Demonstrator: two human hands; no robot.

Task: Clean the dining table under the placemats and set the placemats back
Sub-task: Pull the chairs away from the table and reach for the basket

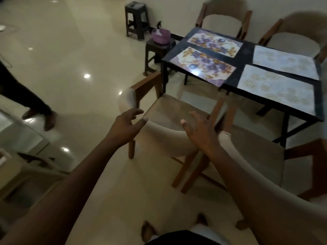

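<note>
A dark dining table (pixel 247 50) stands at the upper right with several placemats lying flat on it. Two are purple-flowered, the near one (pixel 203 66) and the far one (pixel 215 42). Two are pale with a gold pattern, the near one (pixel 276 89) and the far one (pixel 284 61). My left hand (pixel 125 124) and my right hand (pixel 200 128) are both stretched forward with spread fingers above the curved back of a beige chair (pixel 168 138). Neither hand holds anything, and both are well short of the table.
A second beige chair (pixel 265 165) stands to the right of the first. Two more chairs (pixel 224 16) sit behind the table. A purple basket (pixel 161 36) rests on a dark stool (pixel 155 50), and another stool (pixel 136 18) is beyond. Another person's leg (pixel 35 106) crosses the glossy floor at left.
</note>
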